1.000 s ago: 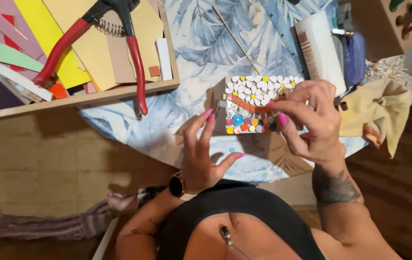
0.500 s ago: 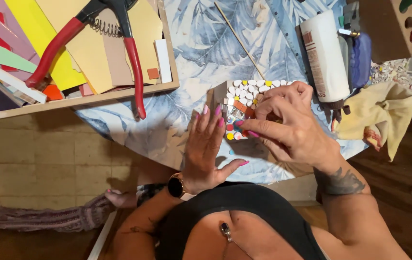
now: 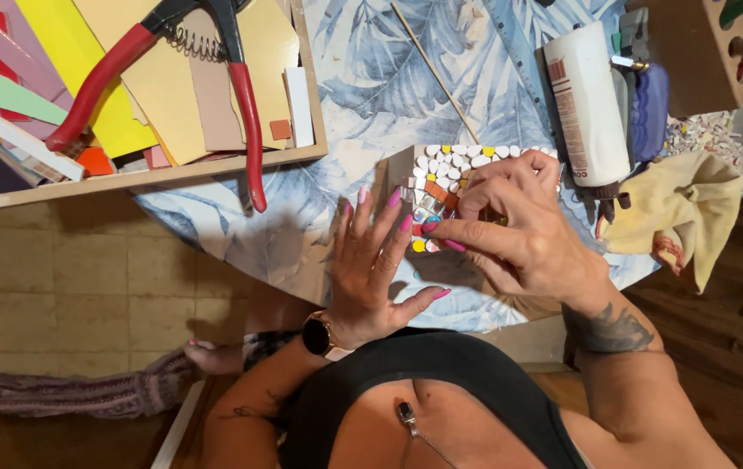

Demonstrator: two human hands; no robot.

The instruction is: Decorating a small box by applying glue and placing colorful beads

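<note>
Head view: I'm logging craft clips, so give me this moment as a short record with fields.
Surface: round table with a blue leaf-print cloth
Work piece: small mosaic board, mostly white tiles, a few coloured
Left hand: open, fingers spread, fingertips at the board's left edge
Right hand: over the board, fingertips pinched together; what they pinch cannot be told
Nearby: red-handled nippers on a wooden tray, white glue bottle, yellow rag

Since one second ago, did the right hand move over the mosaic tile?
Yes. The right hand has slid leftward and toward the person across the mosaic tile, now covering more of it and nearer the left hand.
</note>
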